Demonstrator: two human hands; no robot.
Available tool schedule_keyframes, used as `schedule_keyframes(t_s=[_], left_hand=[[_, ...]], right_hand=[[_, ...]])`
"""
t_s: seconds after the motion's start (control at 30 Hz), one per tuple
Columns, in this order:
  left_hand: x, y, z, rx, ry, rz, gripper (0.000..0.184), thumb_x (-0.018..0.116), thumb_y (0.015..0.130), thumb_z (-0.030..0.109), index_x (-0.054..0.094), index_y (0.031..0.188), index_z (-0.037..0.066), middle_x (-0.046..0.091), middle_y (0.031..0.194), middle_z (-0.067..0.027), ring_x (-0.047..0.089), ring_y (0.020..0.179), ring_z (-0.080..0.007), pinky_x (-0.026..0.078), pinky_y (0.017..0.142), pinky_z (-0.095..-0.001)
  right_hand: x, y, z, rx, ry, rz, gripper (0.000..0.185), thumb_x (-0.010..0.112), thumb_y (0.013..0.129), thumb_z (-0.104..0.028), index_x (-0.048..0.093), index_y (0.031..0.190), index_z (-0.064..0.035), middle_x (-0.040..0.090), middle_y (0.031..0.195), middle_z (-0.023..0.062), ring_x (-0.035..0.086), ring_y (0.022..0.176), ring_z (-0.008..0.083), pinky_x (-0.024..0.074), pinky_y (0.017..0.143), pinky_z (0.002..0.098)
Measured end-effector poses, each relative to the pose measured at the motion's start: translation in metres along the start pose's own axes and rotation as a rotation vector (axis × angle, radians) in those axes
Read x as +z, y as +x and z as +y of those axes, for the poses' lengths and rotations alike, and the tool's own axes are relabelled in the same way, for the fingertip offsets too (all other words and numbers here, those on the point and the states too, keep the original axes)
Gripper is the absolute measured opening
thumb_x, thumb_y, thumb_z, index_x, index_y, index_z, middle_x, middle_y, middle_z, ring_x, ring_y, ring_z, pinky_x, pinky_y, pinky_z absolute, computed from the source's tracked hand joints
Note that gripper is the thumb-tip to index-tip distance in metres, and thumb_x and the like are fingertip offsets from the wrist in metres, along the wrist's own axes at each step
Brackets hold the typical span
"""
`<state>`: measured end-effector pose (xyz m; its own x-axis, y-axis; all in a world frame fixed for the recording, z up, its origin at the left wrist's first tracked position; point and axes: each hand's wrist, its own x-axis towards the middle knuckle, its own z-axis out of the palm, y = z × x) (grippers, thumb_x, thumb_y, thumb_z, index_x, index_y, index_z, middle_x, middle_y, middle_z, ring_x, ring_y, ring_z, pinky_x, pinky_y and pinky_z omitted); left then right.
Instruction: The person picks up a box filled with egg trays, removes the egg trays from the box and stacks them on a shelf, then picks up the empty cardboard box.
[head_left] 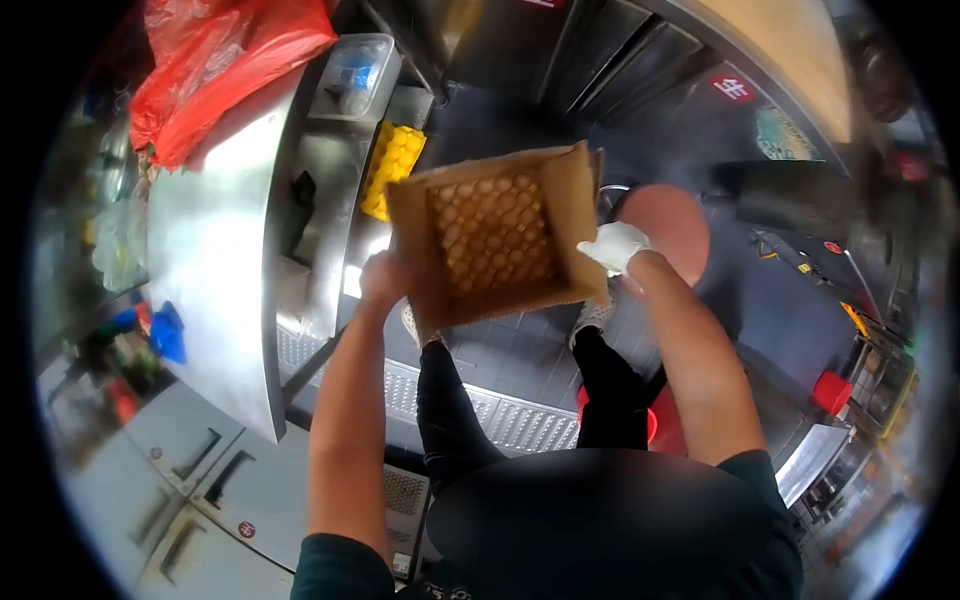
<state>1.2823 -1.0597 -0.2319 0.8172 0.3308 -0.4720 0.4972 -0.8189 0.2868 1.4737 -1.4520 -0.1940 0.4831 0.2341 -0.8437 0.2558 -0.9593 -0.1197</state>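
Between my two hands an open cardboard box (pixel 582 220) is held up above the floor, its mouth facing me. Inside it several brown eggs (pixel 495 225) lie in rows. My left hand (pixel 383 280) is bare and closed on the box's left side, its fingers partly hidden. On the right side, my right hand (pixel 615 247) wears a white glove and grips the box wall. Just beyond the box's left edge, a yellow egg tray (pixel 400 155) sits on a low steel shelf.
A steel table (pixel 215 270) runs along the left, with a red plastic bag (pixel 230 70) and a clear plastic container (pixel 355 75) near its far end. A round pinkish-brown lid (pixel 680 235) is right of the box. A metal floor grate (pixel 530 425) passes by my feet.
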Motion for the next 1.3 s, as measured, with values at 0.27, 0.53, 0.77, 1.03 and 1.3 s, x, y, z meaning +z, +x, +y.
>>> schedule_keyframes(t_s=[0.27,0.53,0.77,1.03,1.3], left_hand=[[0.006,0.112,0.076,-0.003,0.124,-0.111,0.047,0.060,0.093,0.045,0.080,0.100,0.003,0.077,0.107,-0.0231,0.074,0.103,-0.0410,0.058,0.093,-0.0494],[0.023,0.143,0.015,0.050,-0.244,0.068,0.042,0.062,0.103,0.039,0.075,0.101,-0.001,0.073,0.082,-0.0196,0.072,0.074,-0.0304,0.055,0.070,-0.0439],[0.111,-0.012,-0.013,-0.125,-0.422,0.331,0.028,0.055,0.109,0.019,0.069,0.120,-0.003,0.069,0.096,-0.0189,0.067,0.090,-0.0280,0.054,0.083,-0.0392],[0.156,-0.068,0.109,0.557,-0.200,0.479,0.084,0.085,0.081,0.005,0.042,0.152,-0.006,0.041,0.157,-0.0297,0.045,0.143,-0.0489,0.038,0.119,-0.0569],[0.129,0.055,0.247,0.703,0.281,0.203,0.060,0.083,0.083,0.037,0.065,0.131,0.005,0.069,0.120,-0.0168,0.067,0.113,-0.0348,0.053,0.098,-0.0540]], right_hand=[[0.006,0.043,0.047,0.108,0.133,0.166,0.057,0.059,0.098,-0.054,0.080,0.105,-0.0015,0.078,0.097,0.0204,0.075,0.097,0.0379,0.0563,0.090,0.0477],[-0.008,0.051,0.079,-0.102,1.072,0.579,0.039,0.069,0.103,-0.040,0.077,0.098,-0.0027,0.077,0.094,0.0085,0.070,0.083,0.0191,0.0554,0.079,0.0309],[0.004,0.150,0.237,0.186,0.089,0.800,0.077,0.054,0.096,-0.073,0.065,0.144,-0.0142,0.059,0.152,0.0117,0.048,0.146,0.0317,0.0335,0.124,0.0399],[-0.018,0.151,0.242,0.347,0.190,0.626,0.085,0.047,0.096,-0.080,0.067,0.139,-0.0092,0.064,0.144,0.0194,0.054,0.138,0.0370,0.0377,0.118,0.0429],[-0.029,0.145,0.236,0.267,0.186,0.535,0.086,0.043,0.096,-0.080,0.070,0.133,-0.0072,0.066,0.140,0.0187,0.057,0.136,0.0371,0.0390,0.118,0.0428]])
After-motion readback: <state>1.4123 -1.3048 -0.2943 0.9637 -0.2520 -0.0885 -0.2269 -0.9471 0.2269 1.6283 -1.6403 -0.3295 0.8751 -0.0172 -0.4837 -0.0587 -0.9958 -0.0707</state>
